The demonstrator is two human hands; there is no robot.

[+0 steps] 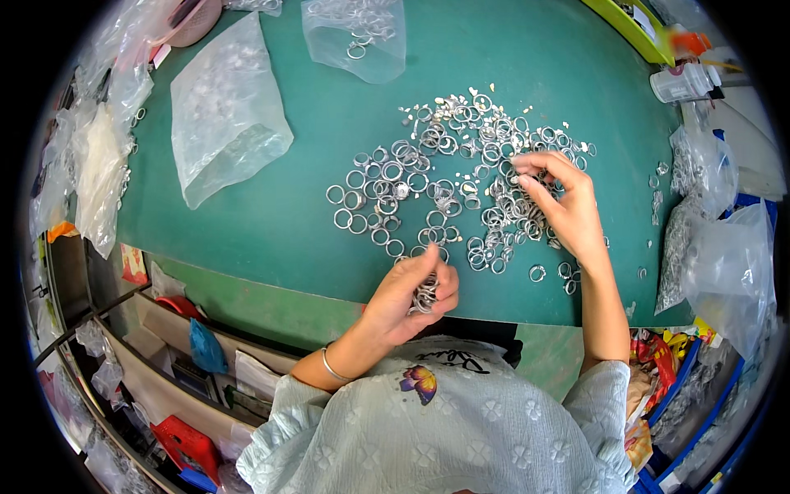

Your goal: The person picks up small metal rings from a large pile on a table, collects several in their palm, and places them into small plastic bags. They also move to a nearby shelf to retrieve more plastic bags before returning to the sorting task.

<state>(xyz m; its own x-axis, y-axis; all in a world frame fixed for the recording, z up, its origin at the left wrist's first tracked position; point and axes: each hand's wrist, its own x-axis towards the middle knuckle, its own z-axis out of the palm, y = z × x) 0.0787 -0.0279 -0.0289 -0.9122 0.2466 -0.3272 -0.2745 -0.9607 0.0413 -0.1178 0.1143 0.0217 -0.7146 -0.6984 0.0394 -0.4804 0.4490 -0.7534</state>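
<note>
A spread of silver-coloured metal rings (392, 171) lies over the middle of the green table, densest on the right, with small cream-coloured bits (451, 102) scattered among them. My left hand (415, 288) is curled at the table's near edge around several rings (424, 295). Over the right part of the pile is my right hand (564, 198), thumb and forefinger close together. A ring (515, 177) appears to be at those fingertips, partly hidden by them. A few loose rings (537, 272) lie nearer to me, below the right hand.
An empty-looking clear plastic bag (226, 107) lies at the left, and another bag (358, 37) with rings stands at the far side. Filled bags (699, 214), a white bottle (685, 83) and a lime-green tray (629, 29) line the right. Open drawers (197, 362) sit below left.
</note>
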